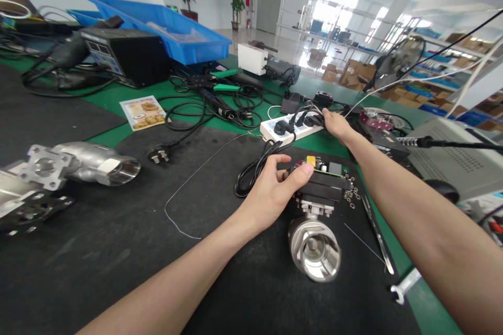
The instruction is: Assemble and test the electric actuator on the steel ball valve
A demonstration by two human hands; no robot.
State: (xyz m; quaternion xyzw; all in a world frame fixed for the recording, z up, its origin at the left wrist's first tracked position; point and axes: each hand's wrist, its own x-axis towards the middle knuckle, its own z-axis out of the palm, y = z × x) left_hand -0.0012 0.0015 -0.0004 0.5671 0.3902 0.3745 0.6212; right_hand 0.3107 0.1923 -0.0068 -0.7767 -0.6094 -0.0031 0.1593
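Thumb and fingers of the left hand (275, 183) are closed partway around the left end of a black, box-shaped housing (324, 188), the thumb laid by a small yellow block component (311, 160) on the exposed green circuit board. The housing is joined by a bolted metal bracket (313, 208) to a shiny, round-mouthed steel valve (316, 251), and both are placed toward the right edge of a black mat (243, 282) spread on a green table (426, 298). A cluster of small metal rings (351, 191) is seen at the housing's right end.

Beyond the mat's far edge, the right hand (336, 124) is set at the right end of a white, plug-filled power strip (303, 132); its fingers are loosely bent, but whether the strip or a cable is held cannot be told.

Long silver tweezers (378, 233) are laid along the mat's right edge, with a silver open-ended wrench (406, 285) resting near its near right corner. A second steel valve (94, 162) is placed toward the mat's left edge.
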